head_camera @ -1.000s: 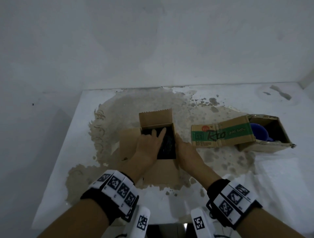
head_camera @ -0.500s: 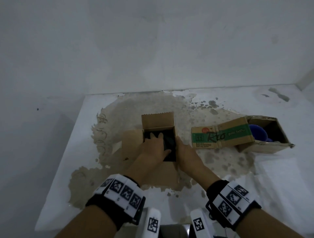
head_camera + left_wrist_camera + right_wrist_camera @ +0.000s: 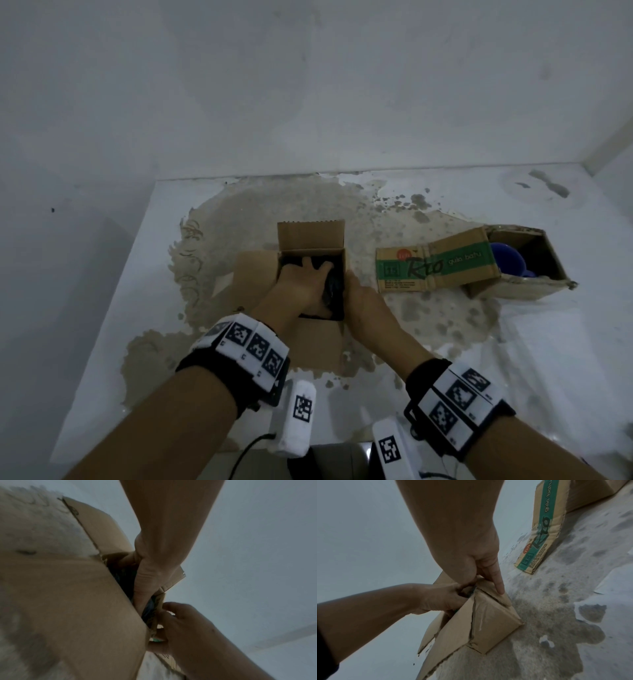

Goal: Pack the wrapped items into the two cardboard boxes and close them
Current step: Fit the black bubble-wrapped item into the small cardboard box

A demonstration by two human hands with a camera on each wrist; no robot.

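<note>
A small cardboard box point(image 3: 310, 236) stands mid-table with its flaps open. Inside lies a dark wrapped item point(image 3: 335, 287). My left hand point(image 3: 303, 279) reaches into the box, fingers spread and pressing down on the item; the left wrist view shows the left hand point(image 3: 150, 563) going down past the rim. My right hand point(image 3: 359, 298) grips the box's right wall, thumb inside and index finger straight down the outside, as the right hand point(image 3: 482, 566) shows. A second cardboard box point(image 3: 513, 284) at the right has a green printed flap and holds a blue item point(image 3: 505, 258).
The white table point(image 3: 144, 274) is stained brown around both boxes. A white wall runs close behind, and a side wall stands at the far right. White paper point(image 3: 555, 342) lies at the front right. The table's left edge drops off.
My left hand has slid back over the dark item and spread its fingers deeper in the box. The right hand has stayed on the box's right wall.
</note>
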